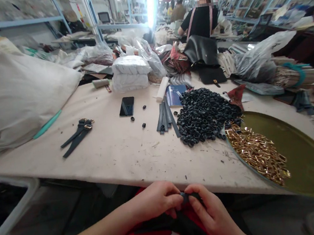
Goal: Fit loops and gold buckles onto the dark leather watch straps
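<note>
Down below the table edge, right over the lap, the left hand (155, 200) and right hand (211, 212) pinch a small black strap piece (190, 196) between their fingertips, lying crosswise, both equally close, while the loop pile (202, 115) sits far ahead.

no readable text, labels or signs

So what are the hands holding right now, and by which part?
Both the left hand and the right hand pinch a small black piece between their fingertips, one at each end. It is too hidden to tell exactly what it is.
</note>
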`<state>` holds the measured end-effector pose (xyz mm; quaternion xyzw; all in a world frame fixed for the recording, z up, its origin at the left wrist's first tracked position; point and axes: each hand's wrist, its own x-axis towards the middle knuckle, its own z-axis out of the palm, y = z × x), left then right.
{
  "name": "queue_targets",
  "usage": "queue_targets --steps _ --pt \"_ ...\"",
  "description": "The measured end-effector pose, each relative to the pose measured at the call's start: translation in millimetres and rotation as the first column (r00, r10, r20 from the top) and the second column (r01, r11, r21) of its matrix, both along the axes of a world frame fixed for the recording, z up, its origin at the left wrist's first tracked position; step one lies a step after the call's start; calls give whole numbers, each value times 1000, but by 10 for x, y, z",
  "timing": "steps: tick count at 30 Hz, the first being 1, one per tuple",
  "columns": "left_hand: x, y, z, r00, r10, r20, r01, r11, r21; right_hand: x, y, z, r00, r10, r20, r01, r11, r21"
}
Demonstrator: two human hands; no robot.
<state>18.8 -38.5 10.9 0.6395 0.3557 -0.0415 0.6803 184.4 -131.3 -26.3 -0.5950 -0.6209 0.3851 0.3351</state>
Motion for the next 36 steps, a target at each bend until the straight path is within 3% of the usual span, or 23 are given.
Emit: queue_targets --steps 4,8,12,21,26,28,31,33,35,36 --pt "-54 -123 10 995 -53 -88 66 985 157 -42 -89 35 993 30 112 -39 996 82" --pt "-33 -265 36 996 -39 -83 59 968 245 -72 -197 37 999 -9 53 4 995 100" --pt "-90 -335 81 990 -102 -102 131 929 346 -126 -294 32 998 -68 -2 68 993 100" --pt "-123 -494 136 993 -110 -47 117 975 186 -231 -411 108 998 17 59 -29 980 199" --pt "-183 -460 217 990 -136 -46 143 960 239 -245 -372 118 1000 23 12 -24 989 145" --pt "-212 -387 212 984 -148 -97 174 917 360 -304 -256 87 1000 -8 -6 9 990 144" --pt "-300 -142 89 977 -57 -206 174 774 609 -439 47 27 999 -15 49 7 986 169" --pt "-472 155 -18 945 111 -307 158 667 728 -476 287 1 993 -7 120 -14 984 175" --pt "-769 547 -71 839 392 -377 121 542 832 -409 508 -18 984 -54 167 21 980 196" --pt "-951 758 -66 792 475 -384 109 509 854 -337 602 -33 980 -91 178 53 976 210"
